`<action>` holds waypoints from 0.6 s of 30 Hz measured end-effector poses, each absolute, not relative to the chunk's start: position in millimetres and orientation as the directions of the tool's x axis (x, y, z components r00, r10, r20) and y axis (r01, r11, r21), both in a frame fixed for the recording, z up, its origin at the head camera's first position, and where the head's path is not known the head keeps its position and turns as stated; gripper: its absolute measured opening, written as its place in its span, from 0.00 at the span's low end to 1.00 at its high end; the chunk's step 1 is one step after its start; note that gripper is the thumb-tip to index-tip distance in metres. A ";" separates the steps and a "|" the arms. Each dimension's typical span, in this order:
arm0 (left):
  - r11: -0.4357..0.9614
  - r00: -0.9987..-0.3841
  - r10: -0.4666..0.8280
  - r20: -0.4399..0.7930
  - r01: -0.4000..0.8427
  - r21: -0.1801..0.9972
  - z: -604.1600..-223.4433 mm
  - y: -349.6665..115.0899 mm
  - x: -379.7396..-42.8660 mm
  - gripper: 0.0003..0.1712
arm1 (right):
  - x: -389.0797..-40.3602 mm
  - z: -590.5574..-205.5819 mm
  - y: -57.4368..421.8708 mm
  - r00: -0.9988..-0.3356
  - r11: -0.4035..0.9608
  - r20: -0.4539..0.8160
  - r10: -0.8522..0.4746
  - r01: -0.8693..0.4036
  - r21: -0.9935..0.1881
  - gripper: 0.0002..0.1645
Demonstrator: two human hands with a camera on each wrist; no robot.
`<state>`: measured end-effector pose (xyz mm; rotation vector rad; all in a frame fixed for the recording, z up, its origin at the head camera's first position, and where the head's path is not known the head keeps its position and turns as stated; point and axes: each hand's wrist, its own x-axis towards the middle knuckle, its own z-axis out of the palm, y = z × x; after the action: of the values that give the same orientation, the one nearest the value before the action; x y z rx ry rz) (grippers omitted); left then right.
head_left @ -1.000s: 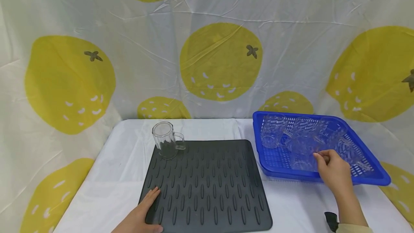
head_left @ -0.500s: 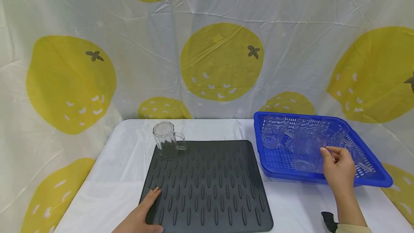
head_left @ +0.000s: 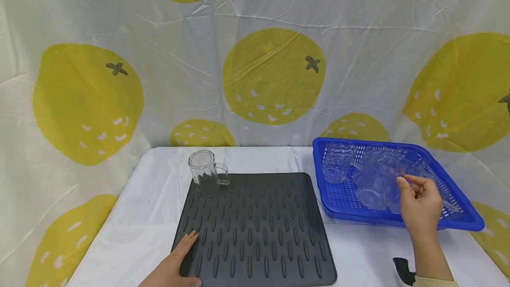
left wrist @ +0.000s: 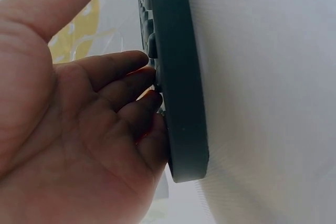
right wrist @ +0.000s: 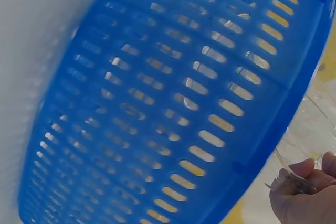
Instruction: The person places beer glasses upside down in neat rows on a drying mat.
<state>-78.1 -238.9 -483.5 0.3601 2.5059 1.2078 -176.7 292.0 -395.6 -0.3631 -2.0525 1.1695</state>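
Note:
My left hand (head_left: pixel 172 265) rests on the near left edge of a dark grey ribbed drying mat (head_left: pixel 256 238). In the left wrist view its fingers (left wrist: pixel 123 72) reach onto the mat's top beside the thick edge. A clear glass mug (head_left: pixel 202 172) stands at the mat's far left corner, handle to the right. My right hand (head_left: pixel 422 205), over the front of a blue plastic basket (head_left: pixel 350 217), pinches the handle of a tilted glass mug (head_left: pixel 370 193). In the right wrist view, thumb and fingers (right wrist: pixel 307 198) hold clear glass above the basket's rim; the mug is mostly out of frame.
Several more clear glass mugs, one at the back left (head_left: pixel 335 165), lie close together in the basket. A white cloth (head_left: pixel 131 234) covers the table. A white curtain (head_left: pixel 179 56) with yellow lemons hangs right behind it. A black strap (head_left: pixel 403 270) is beside my right wrist.
My right hand has shifted a little right and slightly up, and the mug by its fingers has tilted. My left hand and the mug on the mat stay put.

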 end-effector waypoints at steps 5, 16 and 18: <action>0.631 -0.916 0.362 -0.174 0.103 0.769 -483.1 -239.2 -76.9 0.61 | -174.6 -388.5 285.4 -0.663 0.525 0.515 0.543 -0.211 -0.824 0.06; 0.640 -0.914 0.363 -0.182 0.103 0.762 -480.7 -239.2 -80.0 0.59 | -165.0 -367.1 261.7 -0.669 0.378 0.539 0.512 -0.387 -0.841 0.08; 0.637 -0.912 0.362 -0.190 0.093 0.765 -480.8 -239.2 -79.9 0.60 | -161.0 -362.2 253.6 -0.686 0.311 0.540 0.487 -0.442 -0.842 0.08</action>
<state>-79.9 -239.2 -480.8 0.3647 2.5331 1.1579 -161.0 253.6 -362.2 -0.0407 -1.7897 1.4875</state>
